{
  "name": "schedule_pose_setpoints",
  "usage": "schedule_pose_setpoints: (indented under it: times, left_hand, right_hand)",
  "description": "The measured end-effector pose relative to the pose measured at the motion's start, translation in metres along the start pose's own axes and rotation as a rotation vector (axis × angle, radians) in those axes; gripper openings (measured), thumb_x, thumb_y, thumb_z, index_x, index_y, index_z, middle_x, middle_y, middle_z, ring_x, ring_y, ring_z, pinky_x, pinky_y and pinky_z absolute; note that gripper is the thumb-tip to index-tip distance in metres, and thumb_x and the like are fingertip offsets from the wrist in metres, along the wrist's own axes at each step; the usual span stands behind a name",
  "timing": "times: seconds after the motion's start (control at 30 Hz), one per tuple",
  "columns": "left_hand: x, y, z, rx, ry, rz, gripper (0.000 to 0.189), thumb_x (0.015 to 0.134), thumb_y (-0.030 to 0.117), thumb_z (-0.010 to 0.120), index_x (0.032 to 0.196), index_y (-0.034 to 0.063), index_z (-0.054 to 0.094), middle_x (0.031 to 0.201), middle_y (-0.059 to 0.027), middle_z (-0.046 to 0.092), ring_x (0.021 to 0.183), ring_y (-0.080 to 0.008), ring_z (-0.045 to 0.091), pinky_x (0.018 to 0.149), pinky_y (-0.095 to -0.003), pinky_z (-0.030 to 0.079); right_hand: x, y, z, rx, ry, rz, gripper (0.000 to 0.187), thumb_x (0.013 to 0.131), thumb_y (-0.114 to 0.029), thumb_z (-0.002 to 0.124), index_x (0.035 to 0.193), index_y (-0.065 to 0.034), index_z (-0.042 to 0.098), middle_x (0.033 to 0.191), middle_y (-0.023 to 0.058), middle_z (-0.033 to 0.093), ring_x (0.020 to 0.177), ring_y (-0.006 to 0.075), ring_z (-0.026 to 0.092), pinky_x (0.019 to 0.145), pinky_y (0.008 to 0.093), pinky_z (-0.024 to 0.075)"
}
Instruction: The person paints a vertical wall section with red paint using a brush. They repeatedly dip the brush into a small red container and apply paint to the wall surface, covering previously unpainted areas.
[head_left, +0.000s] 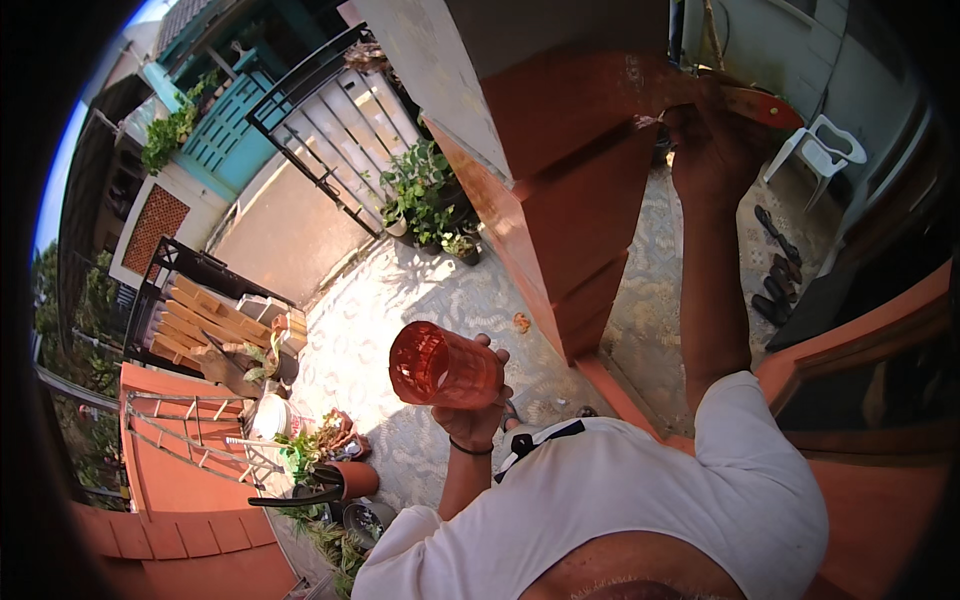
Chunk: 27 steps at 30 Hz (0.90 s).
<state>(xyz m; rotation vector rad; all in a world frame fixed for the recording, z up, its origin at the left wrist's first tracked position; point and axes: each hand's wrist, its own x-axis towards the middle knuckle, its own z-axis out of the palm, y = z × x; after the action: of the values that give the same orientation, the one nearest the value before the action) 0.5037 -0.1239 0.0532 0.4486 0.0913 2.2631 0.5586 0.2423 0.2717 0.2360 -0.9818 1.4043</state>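
My left hand (472, 420) is wrapped round a red translucent plastic cup (469, 373), its mouth tilted toward the camera; red paint coats its inside. At the upper right, my right hand (716, 142) is raised and closed on a paintbrush with an orange-red handle (765, 107). The bristles are at the face of a red-brown painted pillar (577, 172), near its right edge; whether they touch it is hard to tell. Bare grey-white plaster (450, 75) shows on the pillar's left face above the orange-red part.
Potted plants (424, 195) stand by the pillar near a metal gate (341, 124). A white plastic chair (821, 157) and several shoes (776, 289) are at right. At left are a ladder (199, 439), wooden planks (214, 311), a white bucket (271, 418) and more potted plants (358, 480).
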Motion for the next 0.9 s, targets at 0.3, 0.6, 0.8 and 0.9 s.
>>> schedule_pose_setpoints:
  times: [0.3, 0.6, 0.8, 0.9]
  left_hand:
    - [-0.006, 0.002, 0.001, 0.048, 0.033, -0.005, 0.101, 0.079, 0.034, 0.091, 0.159, 0.0150, 0.032, 0.160, -0.0163, 0.036, 0.144, -0.0435, 0.039, 0.094, -0.0524, 0.062]
    - [-0.002, -0.003, 0.008, -0.024, 0.040, 0.039, 0.101, 0.077, 0.026, 0.091, 0.157, 0.0110, 0.032, 0.155, -0.0183, 0.037, 0.140, -0.0443, 0.044, 0.093, -0.0546, 0.062]
    - [-0.002, -0.002, 0.008, -0.021, 0.030, 0.045, 0.101, 0.077, 0.026, 0.092, 0.157, 0.0111, 0.032, 0.154, -0.0181, 0.038, 0.139, -0.0441, 0.045, 0.093, -0.0547, 0.062]
    - [-0.003, -0.004, 0.008, -0.062, 0.063, 0.033, 0.101, 0.076, 0.026, 0.092, 0.157, 0.0113, 0.033, 0.153, -0.0182, 0.039, 0.138, -0.0445, 0.045, 0.092, -0.0554, 0.063]
  right_hand:
    - [-0.033, -0.029, 0.038, -0.703, -0.354, -0.896, 0.021, 0.089, 0.001, 0.077, 0.108, -0.0006, 0.069, 0.112, 0.0172, 0.069, 0.093, 0.0244, 0.074, 0.069, 0.0322, 0.0636]
    - [-0.109, -0.017, 0.015, -0.889, -0.855, -0.906, 0.043, 0.076, 0.002, 0.088, 0.113, -0.0050, 0.067, 0.114, 0.0182, 0.067, 0.084, 0.0277, 0.070, 0.065, 0.0323, 0.0626]
    - [-0.099, -0.052, 0.015, -0.838, -0.799, -0.580, 0.053, 0.084, 0.006, 0.079, 0.131, -0.0008, 0.057, 0.124, 0.0213, 0.056, 0.076, 0.0273, 0.068, 0.057, 0.0302, 0.0605]
    - [-0.080, -0.041, 0.023, -0.899, -0.793, -0.660, 0.048, 0.085, 0.007, 0.078, 0.128, 0.0002, 0.059, 0.126, 0.0215, 0.057, 0.082, 0.0281, 0.069, 0.062, 0.0312, 0.0618]
